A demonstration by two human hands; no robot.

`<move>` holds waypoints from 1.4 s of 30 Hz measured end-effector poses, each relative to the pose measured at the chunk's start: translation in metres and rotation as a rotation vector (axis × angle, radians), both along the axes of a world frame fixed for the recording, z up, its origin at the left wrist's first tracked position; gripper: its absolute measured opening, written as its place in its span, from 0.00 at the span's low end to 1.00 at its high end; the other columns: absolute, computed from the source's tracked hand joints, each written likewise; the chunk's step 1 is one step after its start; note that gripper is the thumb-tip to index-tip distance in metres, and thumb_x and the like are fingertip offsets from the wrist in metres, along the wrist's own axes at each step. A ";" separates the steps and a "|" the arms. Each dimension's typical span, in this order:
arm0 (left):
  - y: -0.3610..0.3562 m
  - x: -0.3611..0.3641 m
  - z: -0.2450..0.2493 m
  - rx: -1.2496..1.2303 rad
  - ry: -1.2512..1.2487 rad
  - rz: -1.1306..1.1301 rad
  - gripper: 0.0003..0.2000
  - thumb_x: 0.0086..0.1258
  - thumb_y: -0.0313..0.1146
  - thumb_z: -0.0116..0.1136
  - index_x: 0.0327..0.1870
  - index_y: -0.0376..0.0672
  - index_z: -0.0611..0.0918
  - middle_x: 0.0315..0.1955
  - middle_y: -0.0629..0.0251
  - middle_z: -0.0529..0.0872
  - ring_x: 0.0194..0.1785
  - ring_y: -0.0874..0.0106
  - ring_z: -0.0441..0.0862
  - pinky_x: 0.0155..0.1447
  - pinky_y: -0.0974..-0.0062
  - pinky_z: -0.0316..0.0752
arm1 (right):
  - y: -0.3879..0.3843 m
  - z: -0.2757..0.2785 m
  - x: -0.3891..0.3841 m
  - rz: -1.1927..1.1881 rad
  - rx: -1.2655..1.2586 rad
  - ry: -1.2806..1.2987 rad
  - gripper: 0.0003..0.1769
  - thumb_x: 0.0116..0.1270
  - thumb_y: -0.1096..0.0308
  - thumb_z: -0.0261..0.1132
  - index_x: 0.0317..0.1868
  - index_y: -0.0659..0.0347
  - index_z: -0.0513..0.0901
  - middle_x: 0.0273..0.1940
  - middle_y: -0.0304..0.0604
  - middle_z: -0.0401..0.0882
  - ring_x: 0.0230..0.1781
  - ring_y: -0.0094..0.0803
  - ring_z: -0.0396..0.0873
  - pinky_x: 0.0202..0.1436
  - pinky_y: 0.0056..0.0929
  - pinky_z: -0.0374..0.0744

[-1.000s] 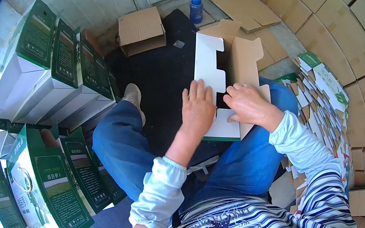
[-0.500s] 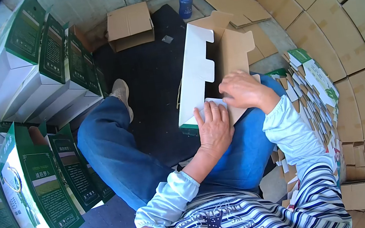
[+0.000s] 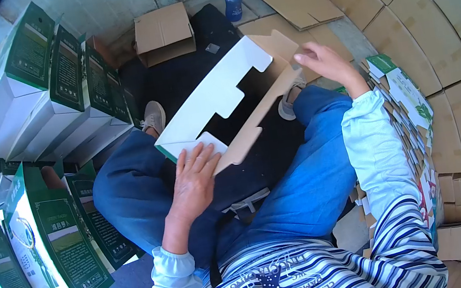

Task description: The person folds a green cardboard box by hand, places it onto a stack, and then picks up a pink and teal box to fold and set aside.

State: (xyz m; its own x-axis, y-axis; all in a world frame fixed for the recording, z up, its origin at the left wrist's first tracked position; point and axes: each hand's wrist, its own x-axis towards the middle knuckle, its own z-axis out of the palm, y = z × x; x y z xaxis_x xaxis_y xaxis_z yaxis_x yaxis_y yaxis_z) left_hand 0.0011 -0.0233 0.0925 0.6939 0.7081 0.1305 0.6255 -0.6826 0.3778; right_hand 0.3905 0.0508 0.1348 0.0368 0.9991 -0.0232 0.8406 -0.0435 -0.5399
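Note:
A part-folded box [image 3: 216, 89], white on one face and plain brown inside, lies tilted above my lap, with its open side and notched flaps facing up. My left hand [image 3: 195, 180] lies on the white flap at the box's near left end, its fingers pressed over the edge there. At the far right end, my right hand [image 3: 323, 63] has its thumb and fingers at the corner of a brown end flap. Whether those fingertips grip the flap is hard to tell.
Green and white printed boxes [image 3: 71, 241] stand at the left. A brown carton [image 3: 164, 31] and a blue bottle [image 3: 233, 3] are at the back. Flat cardboard [image 3: 296, 4] lies behind, stacked cartons [image 3: 438, 45] line the right, and folded pieces [image 3: 407, 98] are beside my right knee.
The box has turned clockwise and its near end has moved left. My left hand has moved left with that end. My right hand has left the near end and moved up to the far end.

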 end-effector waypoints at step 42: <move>0.004 0.011 -0.032 0.185 0.135 0.348 0.25 0.64 0.44 0.57 0.58 0.38 0.72 0.57 0.57 0.75 0.64 0.58 0.66 0.67 0.51 0.54 | 0.018 -0.032 -0.084 0.607 -0.003 -0.427 0.30 0.56 0.47 0.67 0.56 0.54 0.78 0.60 0.45 0.71 0.66 0.43 0.60 0.70 0.40 0.57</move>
